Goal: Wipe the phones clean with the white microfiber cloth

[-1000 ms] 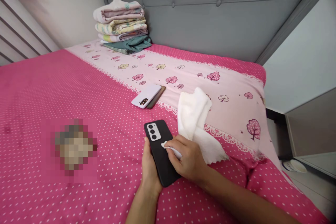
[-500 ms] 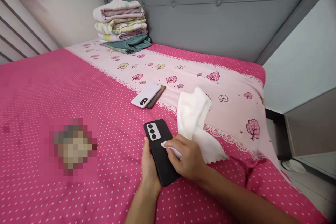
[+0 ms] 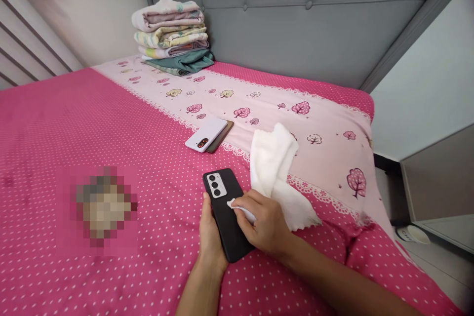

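Note:
A black phone [image 3: 226, 217] with a pale camera panel lies back side up in my left hand [image 3: 212, 237], whose fingers run beneath it. My right hand [image 3: 264, 219] is closed round a small white wipe [image 3: 247, 212], its tip against the phone's back. Just beyond my right hand a crumpled white cloth [image 3: 272, 158] rests on the bed. Farther off, a lilac phone [image 3: 207, 133] overlaps a darker, brownish phone [image 3: 221, 139], both flat on the cover.
The bed has a pink dotted cover [image 3: 155, 177] with a tree-print band. Folded blankets [image 3: 170, 34] are stacked against the grey headboard [image 3: 266, 19]. A blurred-out item [image 3: 105, 207] lies at left. Past the bed's right edge, a white tub [image 3: 413, 234] sits on the floor.

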